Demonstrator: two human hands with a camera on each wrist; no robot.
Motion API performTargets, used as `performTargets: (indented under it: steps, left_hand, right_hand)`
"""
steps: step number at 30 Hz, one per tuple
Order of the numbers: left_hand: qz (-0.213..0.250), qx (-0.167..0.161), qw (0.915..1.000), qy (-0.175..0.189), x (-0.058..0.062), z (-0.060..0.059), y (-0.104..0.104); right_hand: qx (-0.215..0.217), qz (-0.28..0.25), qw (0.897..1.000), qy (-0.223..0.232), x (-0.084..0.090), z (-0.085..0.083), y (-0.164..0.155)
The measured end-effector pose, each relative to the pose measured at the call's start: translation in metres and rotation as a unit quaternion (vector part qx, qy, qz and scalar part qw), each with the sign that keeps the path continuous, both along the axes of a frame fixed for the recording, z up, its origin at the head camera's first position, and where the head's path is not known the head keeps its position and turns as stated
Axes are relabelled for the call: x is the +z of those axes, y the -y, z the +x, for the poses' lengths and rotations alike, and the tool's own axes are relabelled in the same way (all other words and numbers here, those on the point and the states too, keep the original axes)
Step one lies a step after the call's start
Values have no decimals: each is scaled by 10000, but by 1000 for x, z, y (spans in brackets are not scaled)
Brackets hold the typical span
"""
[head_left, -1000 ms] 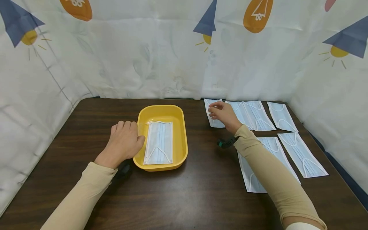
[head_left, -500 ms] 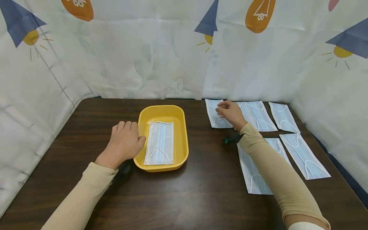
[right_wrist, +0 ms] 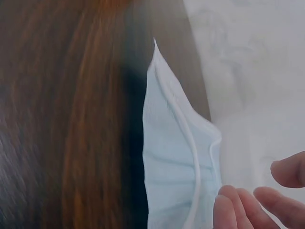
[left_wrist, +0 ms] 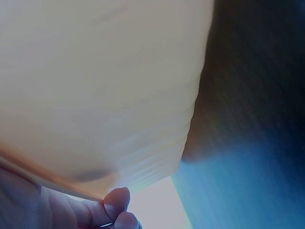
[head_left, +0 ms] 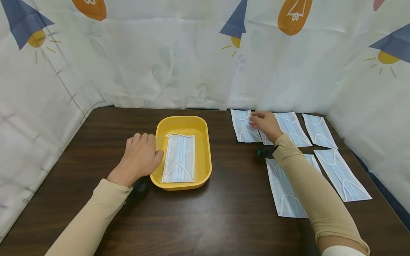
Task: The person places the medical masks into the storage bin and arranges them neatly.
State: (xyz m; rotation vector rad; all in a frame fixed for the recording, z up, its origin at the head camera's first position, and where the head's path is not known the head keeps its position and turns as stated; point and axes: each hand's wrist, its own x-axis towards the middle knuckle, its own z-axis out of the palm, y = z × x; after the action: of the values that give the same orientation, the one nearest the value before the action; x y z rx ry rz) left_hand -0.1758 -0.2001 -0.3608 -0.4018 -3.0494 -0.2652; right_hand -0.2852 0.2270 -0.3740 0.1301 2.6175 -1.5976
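Note:
My left hand [head_left: 140, 156] grips the left rim of a yellow plastic tray [head_left: 202, 153]; its fingertips [left_wrist: 117, 198] show at the rim in the left wrist view. Inside the tray lies a pleated face mask [head_left: 179, 160] with white ear loops. At the far right of the table, my right hand [head_left: 266, 124] is over a row of light blue face masks, between the leftmost mask [head_left: 244, 126] and a mask [head_left: 289, 126] further right. In the right wrist view, its thumb and fingers [right_wrist: 226, 210] are apart, close beside a mask [right_wrist: 174, 152] with its edge raised.
Nearer on the right, a mask [head_left: 285, 192] lies partly under my right forearm, with another mask [head_left: 341, 174] beside it. One more mask [head_left: 319, 131] is at the back right corner. A white patterned curtain [head_left: 179, 64] hangs behind the dark wooden table [head_left: 205, 217].
My right hand has moved to the right, from over the leftmost mask toward the neighbouring one, uncovering more of the leftmost mask. The left hand keeps its grip on the tray.

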Motion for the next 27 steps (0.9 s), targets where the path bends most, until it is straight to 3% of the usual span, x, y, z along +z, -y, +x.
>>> performTargets:
  steps: [10,27]
  left_hand:
    - [0,35,10000,10,1,0,-1]
    - [11,46,10000,60,0,-1,0]
  right_hand:
    - [-334,253,9991,78,-2,-6,-13]
    - [-136,769,9969,19,-8,-10,-19]
